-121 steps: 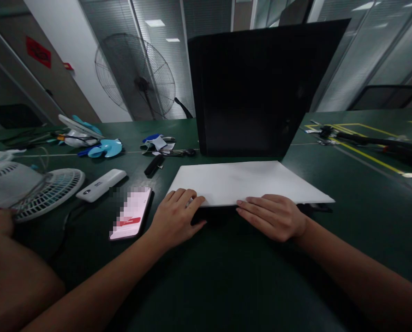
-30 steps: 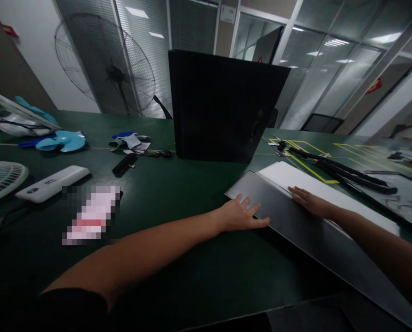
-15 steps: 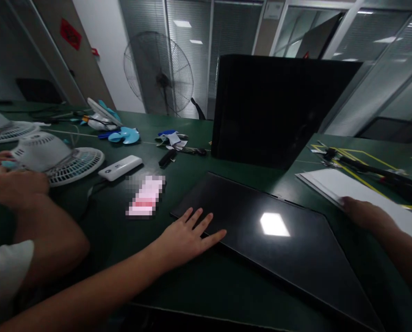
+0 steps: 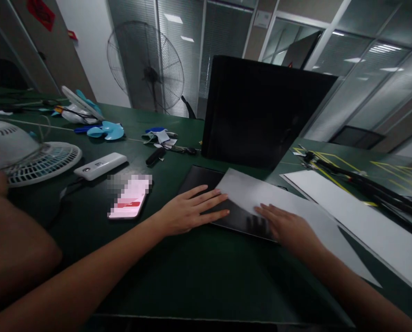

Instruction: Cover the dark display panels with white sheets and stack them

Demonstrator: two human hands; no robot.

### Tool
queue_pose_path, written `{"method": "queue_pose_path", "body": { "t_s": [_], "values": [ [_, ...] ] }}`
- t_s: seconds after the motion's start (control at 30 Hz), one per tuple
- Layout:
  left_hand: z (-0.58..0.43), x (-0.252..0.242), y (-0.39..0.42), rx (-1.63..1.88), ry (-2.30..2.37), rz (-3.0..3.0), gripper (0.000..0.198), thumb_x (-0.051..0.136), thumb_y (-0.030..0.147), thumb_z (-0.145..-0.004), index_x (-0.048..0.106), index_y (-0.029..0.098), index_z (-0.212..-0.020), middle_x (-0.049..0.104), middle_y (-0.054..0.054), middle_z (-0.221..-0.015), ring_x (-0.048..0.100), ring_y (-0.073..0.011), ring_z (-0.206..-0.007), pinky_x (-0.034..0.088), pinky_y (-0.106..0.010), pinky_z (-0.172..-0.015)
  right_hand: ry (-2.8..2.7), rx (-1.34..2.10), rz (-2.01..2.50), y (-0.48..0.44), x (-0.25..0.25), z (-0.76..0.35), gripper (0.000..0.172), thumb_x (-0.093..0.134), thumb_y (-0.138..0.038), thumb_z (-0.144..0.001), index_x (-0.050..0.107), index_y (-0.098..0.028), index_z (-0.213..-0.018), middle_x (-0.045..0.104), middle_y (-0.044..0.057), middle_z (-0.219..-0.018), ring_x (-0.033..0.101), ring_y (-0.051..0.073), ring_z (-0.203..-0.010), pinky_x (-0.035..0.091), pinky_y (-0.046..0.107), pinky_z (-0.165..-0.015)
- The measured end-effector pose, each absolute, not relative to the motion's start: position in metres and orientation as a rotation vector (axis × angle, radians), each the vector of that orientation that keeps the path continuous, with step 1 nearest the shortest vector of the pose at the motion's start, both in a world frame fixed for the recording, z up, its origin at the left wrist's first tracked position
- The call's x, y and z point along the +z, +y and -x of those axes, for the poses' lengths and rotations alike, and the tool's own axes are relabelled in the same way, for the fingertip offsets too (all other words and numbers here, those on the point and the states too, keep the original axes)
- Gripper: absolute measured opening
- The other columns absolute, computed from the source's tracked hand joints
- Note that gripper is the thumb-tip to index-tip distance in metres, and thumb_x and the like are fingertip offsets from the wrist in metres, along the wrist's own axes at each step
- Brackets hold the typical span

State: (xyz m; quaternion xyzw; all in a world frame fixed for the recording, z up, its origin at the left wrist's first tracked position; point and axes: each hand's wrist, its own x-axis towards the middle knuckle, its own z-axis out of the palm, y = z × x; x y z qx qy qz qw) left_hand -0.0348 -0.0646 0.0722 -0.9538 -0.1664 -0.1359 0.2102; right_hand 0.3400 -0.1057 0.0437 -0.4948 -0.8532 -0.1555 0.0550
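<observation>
A black flat panel with a glossy face lies on the green table. A white sheet covers much of it, set at a slant with its left end near my left fingertips. My left hand rests over the panel's left part, fingers outstretched, the tips close to or touching the sheet's edge. At the sheet's near edge is my right hand, fingers together on it; the thumb is hidden. Right of the panel lies a stack of white sheets.
A large black screen-like slab stands behind the panel. To the left are a phone, a white power bank, a white fan housing and a blue fan blade. A co-worker's arm is at far left. Black strips lie right.
My right hand has moved left from the stack, bringing a white sheet over the black panel. My left hand stays at the panel's left part. The view has shifted slightly.
</observation>
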Motion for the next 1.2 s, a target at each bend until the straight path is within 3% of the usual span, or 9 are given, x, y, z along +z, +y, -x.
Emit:
{"method": "queue_pose_path", "body": {
  "t_s": [0.13,0.2,0.27,0.4,0.5,0.6,0.7,0.97,1.2],
  "values": [
    [0.036,0.057,-0.063,-0.357,-0.49,2.637,0.042,0.062,0.019,-0.094,0.059,0.024,-0.136,0.053,-0.011,-0.152,0.05,-0.0301,-0.14,0.038,-0.052,-0.116,-2.7,-0.325,1.297,-0.112,0.044,-0.269,0.048,0.052,-0.023,-0.095,0.059,-0.026,-0.142,0.063,0.009,-0.139,0.065,0.027,-0.12,0.056,0.046,-0.096],
    [0.035,0.054,-0.063,-0.277,-0.562,2.715,0.031,0.066,0.022,-0.092,0.068,0.02,-0.122,0.068,-0.012,-0.134,0.064,-0.031,-0.123,0.049,-0.05,-0.105,-2.725,-0.175,1.291,-0.108,0.052,-0.25,0.044,0.051,-0.037,-0.099,0.062,-0.027,-0.14,0.061,0.009,-0.142,0.062,0.028,-0.124,0.052,0.048,-0.101],
    [0.035,0.055,-0.062,-0.194,-0.676,2.779,0.027,0.066,0.023,-0.091,0.069,0.018,-0.118,0.073,-0.011,-0.122,0.07,-0.0287,-0.11,0.055,-0.044,-0.093,-2.709,0.002,1.332,-0.096,0.066,-0.247,0.047,0.047,-0.051,-0.1,0.065,-0.028,-0.137,0.063,0.007,-0.14,0.061,0.028,-0.124,0.05,0.048,-0.103],
    [0.034,0.061,-0.063,-0.069,-0.872,2.809,0.029,0.064,0.027,-0.094,0.066,0.02,-0.122,0.07,-0.01,-0.128,0.068,-0.0282,-0.112,0.058,-0.039,-0.082,-2.307,-0.052,1.715,-0.044,0.087,-0.294,0.054,0.038,-0.059,-0.1,0.071,-0.027,-0.129,0.071,0.008,-0.127,0.067,0.029,-0.109,0.053,0.046,-0.094],
    [0.034,0.063,-0.063,-0.029,-0.956,2.832,0.037,0.065,0.031,-0.093,0.062,0.022,-0.129,0.067,-0.009,-0.133,0.065,-0.0284,-0.118,0.057,-0.04,-0.085,-1.862,-0.249,2.147,-0.009,0.077,-0.358,0.055,0.039,-0.056,-0.098,0.07,-0.023,-0.13,0.073,0.014,-0.117,0.069,0.033,-0.102,0.052,0.047,-0.088],
    [0.033,0.061,-0.062,0.018,-1.02,2.835,0.046,0.066,0.035,-0.093,0.057,0.024,-0.137,0.064,-0.009,-0.138,0.062,-0.0287,-0.122,0.056,-0.043,-0.092,-1.712,-0.18,2.354,0.001,0.051,-0.41,0.054,0.047,-0.054,-0.093,0.073,-0.019,-0.125,0.074,0.019,-0.108,0.069,0.036,-0.097,0.052,0.044,-0.082],
    [0.032,0.058,-0.061,0.068,-1.043,2.824,0.048,0.065,0.034,-0.094,0.055,0.025,-0.14,0.061,-0.01,-0.142,0.06,-0.0294,-0.125,0.055,-0.046,-0.096,-1.66,-0.092,2.423,-0.002,0.031,-0.439,0.055,0.049,-0.056,-0.091,0.075,-0.019,-0.123,0.074,0.018,-0.103,0.07,0.034,-0.093,0.051,0.04,-0.078],
    [0.03,0.056,-0.058,0.068,-1.167,2.808,0.053,0.064,0.035,-0.092,0.054,0.024,-0.142,0.058,-0.011,-0.146,0.057,-0.032,-0.13,0.053,-0.051,-0.1,-1.544,0.043,2.605,0.001,0.028,-0.469,0.066,0.06,-0.067,-0.079,0.075,-0.017,-0.118,0.072,0.02,-0.112,0.067,0.039,-0.1,0.051,0.047,-0.083],
    [0.029,0.058,-0.058,0.096,-1.223,2.788,0.052,0.064,0.037,-0.091,0.056,0.024,-0.141,0.058,-0.011,-0.146,0.057,-0.0321,-0.13,0.052,-0.05,-0.1,-1.564,0.069,2.598,-0.004,0.025,-0.46,0.054,0.059,-0.068,-0.078,0.08,-0.022,-0.098,0.072,0.019,-0.098,0.068,0.039,-0.091,0.051,0.049,-0.075]
  ]
}}
